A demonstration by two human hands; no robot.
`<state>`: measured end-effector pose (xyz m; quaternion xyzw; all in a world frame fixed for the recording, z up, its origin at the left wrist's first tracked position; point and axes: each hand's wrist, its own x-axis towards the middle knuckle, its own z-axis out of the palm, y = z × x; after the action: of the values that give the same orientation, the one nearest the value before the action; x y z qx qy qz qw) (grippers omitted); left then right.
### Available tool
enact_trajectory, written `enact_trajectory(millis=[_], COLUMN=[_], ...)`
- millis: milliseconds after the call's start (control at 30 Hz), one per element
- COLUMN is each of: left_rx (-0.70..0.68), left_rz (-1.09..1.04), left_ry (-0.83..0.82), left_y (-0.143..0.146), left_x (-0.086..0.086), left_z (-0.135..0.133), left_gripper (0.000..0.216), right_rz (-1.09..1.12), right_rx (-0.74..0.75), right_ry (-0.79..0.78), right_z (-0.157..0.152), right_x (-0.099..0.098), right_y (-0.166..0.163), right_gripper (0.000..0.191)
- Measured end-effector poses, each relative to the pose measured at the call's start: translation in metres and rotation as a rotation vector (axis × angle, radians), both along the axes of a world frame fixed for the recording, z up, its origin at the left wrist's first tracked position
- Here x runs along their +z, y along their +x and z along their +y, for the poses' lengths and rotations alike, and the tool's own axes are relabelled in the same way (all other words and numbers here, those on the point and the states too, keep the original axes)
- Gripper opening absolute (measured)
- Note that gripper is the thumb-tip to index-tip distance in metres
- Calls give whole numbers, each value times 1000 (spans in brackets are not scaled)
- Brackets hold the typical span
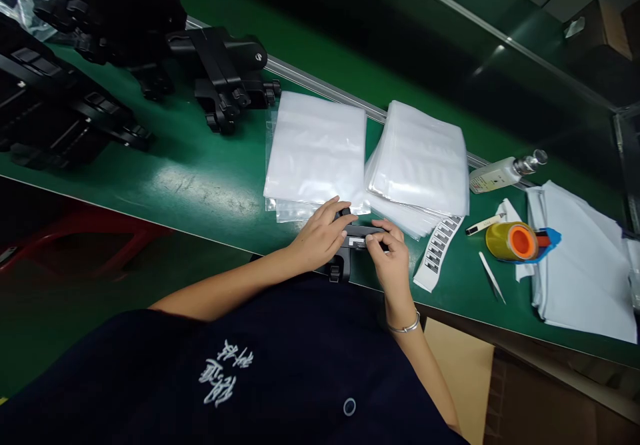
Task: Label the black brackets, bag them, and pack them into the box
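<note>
At the near edge of the green bench [200,185] lies a small black plastic part [353,245] with a white label on top. My left hand [320,235] is curled over its left end and grips it. My right hand [393,255] is closed on its right end, with thumb and forefinger pinched at the white label. A silver bracelet sits on my right wrist. Just beyond my hands lie two stacks of clear plastic bags [317,151], [420,165]. A strip of barcode labels [437,251] lies right of my right hand.
Several large black plastic assemblies [100,51] fill the bench's left end. To the right are a spray bottle [503,173], a pen [484,225], tweezers [491,277], a yellow tape roll with orange core [515,241] and white cloths [580,258]. A metal rail [320,88] runs along behind.
</note>
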<state>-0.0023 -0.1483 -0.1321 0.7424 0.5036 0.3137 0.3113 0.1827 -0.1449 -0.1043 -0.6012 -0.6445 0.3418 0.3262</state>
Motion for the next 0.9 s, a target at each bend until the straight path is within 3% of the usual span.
enact_trajectory(millis=[900], left_rx=[-5], left_rz=[62], left_ry=[47], left_y=[0], left_x=[-4], left_z=[0], left_gripper=[38], right_rz=[39], right_rx=[-18], right_ry=[-70], right_z=[4], right_x=[3], right_y=[1], right_gripper=[22])
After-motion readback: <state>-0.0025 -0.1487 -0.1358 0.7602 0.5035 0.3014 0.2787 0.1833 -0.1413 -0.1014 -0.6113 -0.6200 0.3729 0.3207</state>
